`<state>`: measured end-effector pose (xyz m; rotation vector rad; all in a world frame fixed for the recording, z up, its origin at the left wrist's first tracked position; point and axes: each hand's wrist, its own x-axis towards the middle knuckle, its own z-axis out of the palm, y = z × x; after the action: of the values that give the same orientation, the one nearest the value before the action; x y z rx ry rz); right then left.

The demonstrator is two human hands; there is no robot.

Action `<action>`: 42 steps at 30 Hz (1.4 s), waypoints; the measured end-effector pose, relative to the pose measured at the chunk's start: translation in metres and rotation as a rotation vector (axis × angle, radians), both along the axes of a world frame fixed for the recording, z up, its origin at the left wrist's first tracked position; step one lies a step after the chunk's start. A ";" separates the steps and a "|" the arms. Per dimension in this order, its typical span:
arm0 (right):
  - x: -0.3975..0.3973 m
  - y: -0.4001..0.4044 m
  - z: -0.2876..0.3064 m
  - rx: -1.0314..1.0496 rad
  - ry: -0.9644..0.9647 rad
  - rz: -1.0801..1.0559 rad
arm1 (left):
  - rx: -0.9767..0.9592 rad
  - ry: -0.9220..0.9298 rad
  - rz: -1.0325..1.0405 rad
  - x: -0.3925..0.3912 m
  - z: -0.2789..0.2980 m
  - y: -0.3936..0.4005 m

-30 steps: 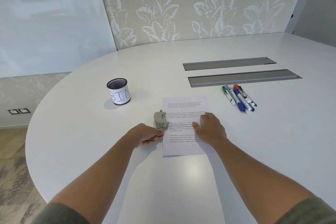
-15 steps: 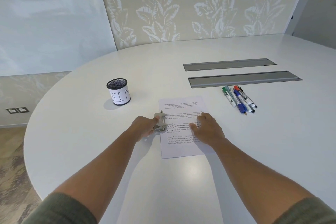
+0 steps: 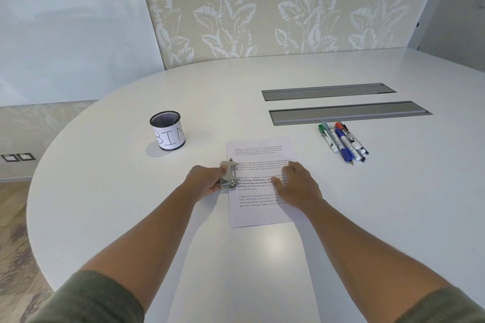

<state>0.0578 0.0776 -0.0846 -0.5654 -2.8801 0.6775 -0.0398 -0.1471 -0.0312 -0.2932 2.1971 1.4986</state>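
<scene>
Since a second ago the left hand [image 3: 207, 182] has gripped the grey metal hole punch [image 3: 228, 174], handle raised, over the left edge of the white printed sheet [image 3: 258, 215], toward the white bench's [image 3: 131, 204] near edge. Right hand [image 3: 296, 186] lies spread flat on the sheet.

Olive-green knit sleeves pushed up past forearms; bare hands, no jewellery visible.

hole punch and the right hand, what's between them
In the head view, only a strip of the printed sheet lies between the hole punch, gripped by the left hand at the sheet's left edge, and the right hand resting on it.
</scene>
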 end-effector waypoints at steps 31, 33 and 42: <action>0.002 0.003 -0.001 0.055 -0.019 -0.013 | -0.267 0.065 -0.113 -0.011 -0.006 -0.007; 0.002 0.002 -0.001 0.049 -0.020 -0.013 | -0.170 0.036 -0.070 -0.012 -0.005 -0.008; 0.002 0.001 0.001 0.035 -0.021 -0.016 | -0.049 0.062 -0.008 0.002 -0.009 -0.007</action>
<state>0.0598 0.0790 -0.0841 -0.5935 -2.8975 0.6208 -0.0382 -0.1545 -0.0402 -0.2569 2.2842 1.4698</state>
